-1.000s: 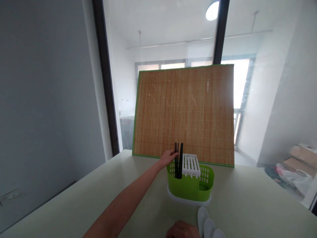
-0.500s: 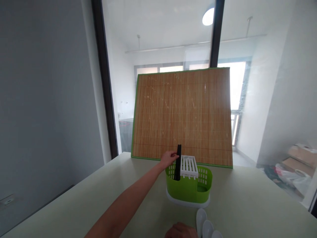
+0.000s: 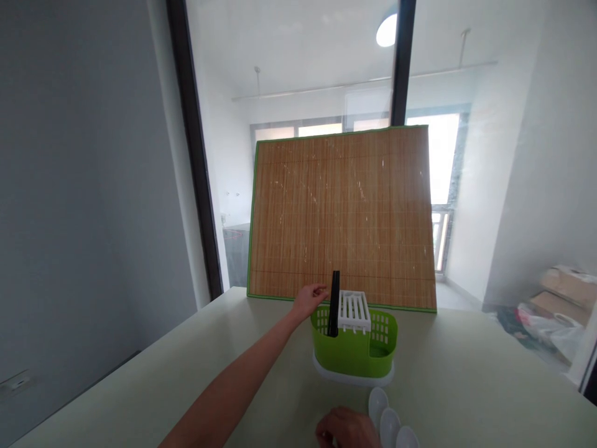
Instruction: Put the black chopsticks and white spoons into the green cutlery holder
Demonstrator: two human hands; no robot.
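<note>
A green plastic cutlery basket (image 3: 347, 358) stands on a white base. Black chopsticks (image 3: 334, 305) lean upright in its left part, beside a white slatted rack (image 3: 354, 310) with small hooks. My left hand (image 3: 310, 298) is just left of the chopsticks, a small gap between; its fingers are stretched out and hold nothing. At the bottom edge, my right hand (image 3: 347, 428) is curled low over the table; what its fingers hold, if anything, is hidden. Just right of it lie three white spoons (image 3: 378, 404), their bowls overlapping in a row and their handles mostly out of sight.
A bamboo mat (image 3: 342, 218) with green edging stands upright at the back of the pale table (image 3: 261, 348). Behind it are a glass partition and a dark frame post (image 3: 193, 149). Cardboard boxes (image 3: 564, 298) and plastic bags lie on the floor at right.
My left hand has let go of the chopsticks and drawn slightly left. The chopsticks stay in the basket. My right hand has moved slightly up, beside the spoons.
</note>
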